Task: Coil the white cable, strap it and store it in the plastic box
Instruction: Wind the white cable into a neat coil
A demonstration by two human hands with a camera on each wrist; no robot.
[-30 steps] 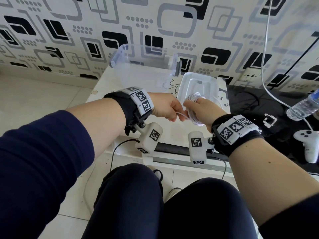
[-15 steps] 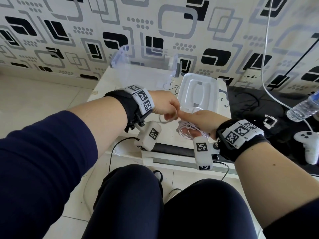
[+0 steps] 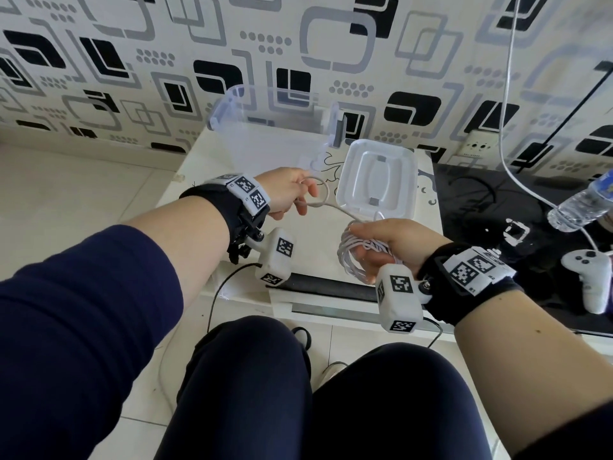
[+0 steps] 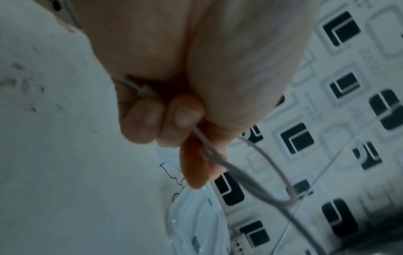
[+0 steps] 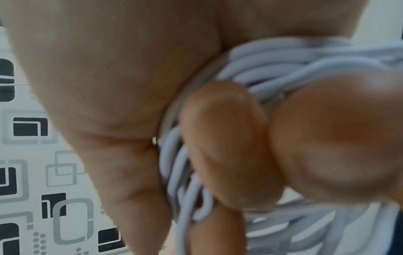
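Note:
My right hand grips a bundle of white cable coiled in several loops; in the right wrist view the cable loops run under my curled fingers. A loose end of the cable stretches leftward to my left hand, which pinches it with a small loop above the fingers. In the left wrist view my fingers curl round the cable strand and its plug end. The clear plastic box stands open at the table's far side, its white lid lying beside it.
The white table holds the box and lid. On the black surface to the right lie a water bottle, a white game controller and another white cord hanging from above. My legs are below the table edge.
My hands have drawn apart: the left moved left and away with the cable end, the right dropped toward me with the coil, so a stretch of cable now spans between them.

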